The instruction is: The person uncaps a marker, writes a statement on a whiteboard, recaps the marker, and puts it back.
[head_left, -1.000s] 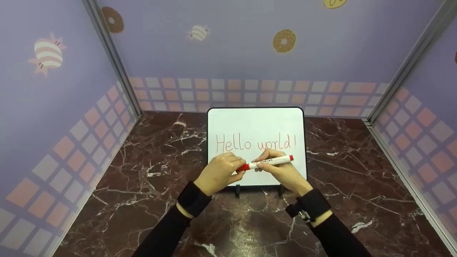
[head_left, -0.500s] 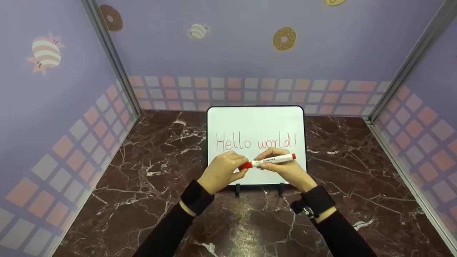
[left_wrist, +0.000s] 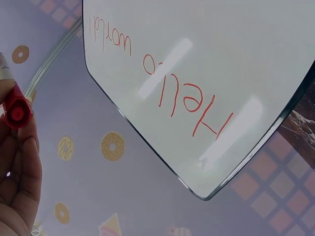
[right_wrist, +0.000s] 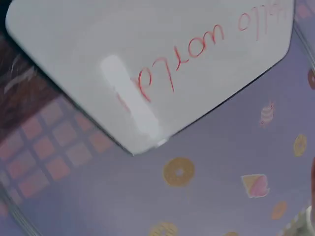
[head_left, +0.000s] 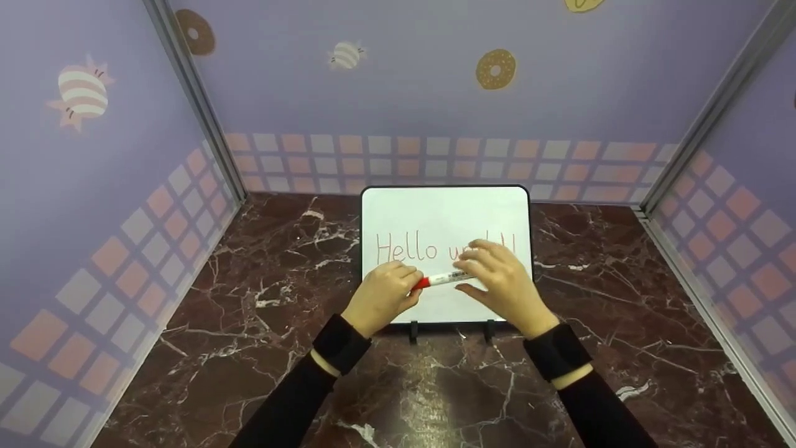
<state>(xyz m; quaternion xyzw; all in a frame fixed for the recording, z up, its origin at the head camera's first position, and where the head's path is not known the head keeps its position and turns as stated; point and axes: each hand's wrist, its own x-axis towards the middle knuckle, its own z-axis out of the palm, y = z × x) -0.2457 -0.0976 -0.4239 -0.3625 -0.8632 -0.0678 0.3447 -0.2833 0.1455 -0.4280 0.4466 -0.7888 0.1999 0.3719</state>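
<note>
In the head view, my left hand (head_left: 380,298) pinches the red cap end of a white marker (head_left: 440,279), which lies nearly level in the air before the whiteboard. My right hand (head_left: 509,287) is beside the marker's other end, its fingers spread and its thumb apart from them; they cover that end, so any light touch is hidden. Behind both hands stands the whiteboard (head_left: 444,211), with "Hello world!" written in red. The left wrist view shows the marker's red cap (left_wrist: 17,112) end-on between thumb and fingers. At the right wrist view's edge only a sliver of hand appears.
Two black feet, the left foot (head_left: 414,331) and the right foot (head_left: 489,330), hold the board on a dark red marbled table (head_left: 280,373). Purple panels with printed sweets, such as the back panel (head_left: 410,93), enclose it on three sides.
My right hand has loosened from its pinch on the marker; its fingers have spread and risen over the marker's far end. My left hand keeps hold of the cap end, almost unmoved.
</note>
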